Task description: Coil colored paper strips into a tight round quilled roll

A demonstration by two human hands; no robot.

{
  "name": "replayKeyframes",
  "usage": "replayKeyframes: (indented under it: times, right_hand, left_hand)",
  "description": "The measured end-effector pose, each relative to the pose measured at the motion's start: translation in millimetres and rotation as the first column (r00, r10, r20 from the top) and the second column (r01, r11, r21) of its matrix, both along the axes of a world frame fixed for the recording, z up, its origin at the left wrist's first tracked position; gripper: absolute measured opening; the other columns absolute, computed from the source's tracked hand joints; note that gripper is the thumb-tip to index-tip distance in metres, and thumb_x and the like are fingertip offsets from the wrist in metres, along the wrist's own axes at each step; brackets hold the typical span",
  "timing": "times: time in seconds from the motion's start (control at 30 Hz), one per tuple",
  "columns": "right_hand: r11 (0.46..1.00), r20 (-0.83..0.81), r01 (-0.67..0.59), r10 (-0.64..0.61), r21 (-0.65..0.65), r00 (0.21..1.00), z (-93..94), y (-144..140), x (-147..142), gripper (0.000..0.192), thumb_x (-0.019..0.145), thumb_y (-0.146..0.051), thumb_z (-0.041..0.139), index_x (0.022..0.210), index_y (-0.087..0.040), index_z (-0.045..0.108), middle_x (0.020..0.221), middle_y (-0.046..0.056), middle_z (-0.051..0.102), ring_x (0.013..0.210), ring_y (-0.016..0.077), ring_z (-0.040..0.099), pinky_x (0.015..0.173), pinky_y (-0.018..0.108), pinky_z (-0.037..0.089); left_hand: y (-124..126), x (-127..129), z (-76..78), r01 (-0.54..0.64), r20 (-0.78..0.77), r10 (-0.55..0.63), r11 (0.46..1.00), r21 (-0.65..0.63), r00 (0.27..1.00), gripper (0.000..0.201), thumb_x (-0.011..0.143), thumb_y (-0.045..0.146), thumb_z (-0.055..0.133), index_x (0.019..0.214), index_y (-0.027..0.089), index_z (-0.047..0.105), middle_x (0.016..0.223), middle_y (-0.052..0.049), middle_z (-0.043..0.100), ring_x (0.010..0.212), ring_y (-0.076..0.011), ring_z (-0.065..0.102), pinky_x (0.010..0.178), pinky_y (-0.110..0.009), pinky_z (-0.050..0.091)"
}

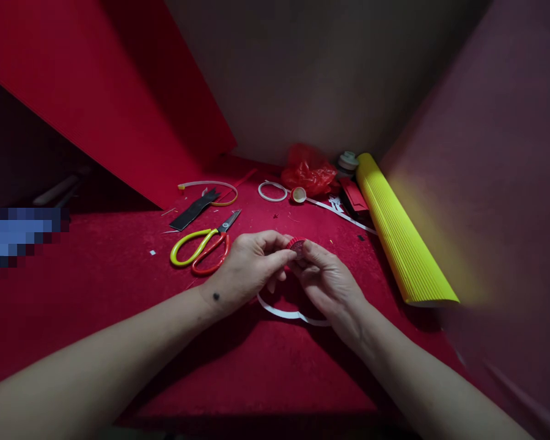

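While pinched in both hands' grip, small round ridged red disc (296, 244), pale centre.

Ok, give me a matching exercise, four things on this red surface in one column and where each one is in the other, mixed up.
Things:
1. scissors
2. yellow roll
3. red cap
4. red bag

Places:
A. at the back by the wall
B. held between both hands
C. along the right side
D. left of the left hand

Pairs: 1-D, 2-C, 3-B, 4-A
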State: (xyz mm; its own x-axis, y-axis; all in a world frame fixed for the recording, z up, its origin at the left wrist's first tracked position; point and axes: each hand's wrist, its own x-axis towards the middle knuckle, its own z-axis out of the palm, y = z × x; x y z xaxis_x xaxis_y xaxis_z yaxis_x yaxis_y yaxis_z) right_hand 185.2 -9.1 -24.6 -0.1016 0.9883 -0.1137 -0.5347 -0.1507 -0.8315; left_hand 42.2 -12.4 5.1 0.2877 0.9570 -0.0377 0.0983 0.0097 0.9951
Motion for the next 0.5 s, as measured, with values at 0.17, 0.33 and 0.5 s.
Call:
replayKeyframes:
  times: [0.17, 0.33, 0.5]
  right_hand:
    - [0.97, 0.355, -0.24, 0.21, 0.043, 0.911, 13.8, 4, 22, 0.019, 0.064, -0.025, 0.077, 0.08, -0.015, 0.074, 0.072, 0.004, 0.071, 0.068, 0.0152, 0.066, 0.072, 0.03, 0.052]
    - [0.914, 0.631, -0.394, 0.25, 0.096, 0.735, 25.2, -1, 30, 0.018, 0.068, -0.025, 0.075, 0.083, -0.016, 0.073, 0.068, 0.001, 0.071, 0.06, 0.0109, 0.063, 0.059, 0.023, 0.049]
    - [0.912, 0.624, -0.4, 0.265, 0.085, 0.736, 24.6, -4, 25, 0.019, 0.072, -0.031, 0.071, 0.08, -0.014, 0.07, 0.067, 0.003, 0.07, 0.06, 0.0124, 0.066, 0.058, 0.024, 0.052]
  left_hand:
    - [4, -8, 6.6, 0.061, -0.165, -0.053, 0.997, 0.042, 0.985, 0.01, 0.078, 0.024, 0.059, 0.077, 0.014, 0.062, 0.047, 0.003, 0.055, 0.036, -0.0078, 0.049, 0.036, -0.016, 0.039]
    - [5, -14, 2.2, 0.235, -0.384, -0.125, 0.938, 0.255, 0.915, 0.012, 0.078, 0.019, 0.055, 0.07, 0.015, 0.064, 0.047, 0.003, 0.055, 0.038, -0.0065, 0.049, 0.038, -0.015, 0.035]
    - [4, -15, 3.7, 0.321, -0.524, -0.1, 0.88, 0.349, 0.846, 0.016, 0.078, 0.015, 0.054, 0.065, 0.015, 0.063, 0.046, 0.004, 0.054, 0.04, -0.0051, 0.046, 0.041, -0.015, 0.03]
